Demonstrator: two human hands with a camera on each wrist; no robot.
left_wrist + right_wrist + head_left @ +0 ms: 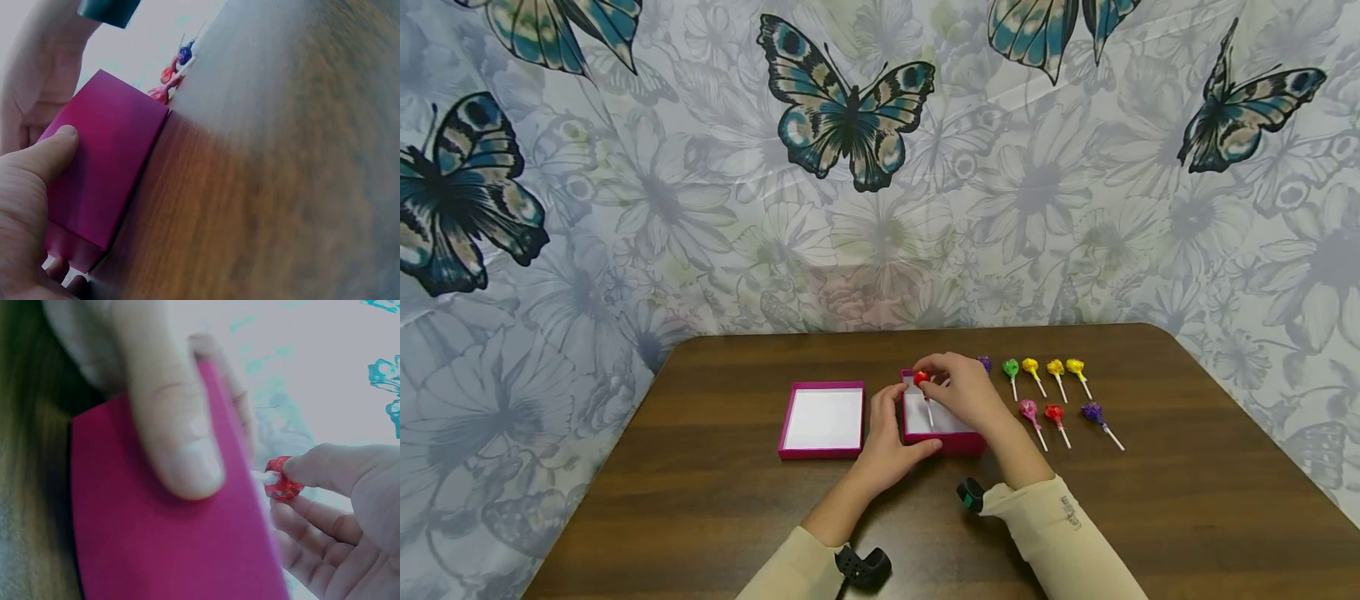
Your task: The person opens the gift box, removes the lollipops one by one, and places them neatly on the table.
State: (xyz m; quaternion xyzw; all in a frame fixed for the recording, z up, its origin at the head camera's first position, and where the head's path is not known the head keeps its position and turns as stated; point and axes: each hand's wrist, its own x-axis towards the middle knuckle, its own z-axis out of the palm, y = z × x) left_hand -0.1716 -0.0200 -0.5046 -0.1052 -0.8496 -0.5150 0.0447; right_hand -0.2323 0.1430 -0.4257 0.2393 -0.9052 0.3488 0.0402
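Observation:
With thumb and fingertips my right hand (964, 392) pinches a red lollipop (921, 379) by its wrapped head. Its white stick points down over the magenta box (958, 446), which has a white inside. My left hand (887, 446) grips that box at its near left corner, the thumb lying on the front wall (106, 162) and fingers at the left side. In the right wrist view the red lollipop head (284, 478) shows between thumb and fingers, just beyond the box's rim. Part of the box's inside is hidden by my right hand.
Left of the box lies its magenta-edged lid (822, 421), white side up. Several lollipops stand in two rows to the right, among them a green one (1011, 367), a pink one (1028, 409) and a purple one (1092, 412). A butterfly-print cloth (1037, 208) hangs behind the wooden table (722, 500).

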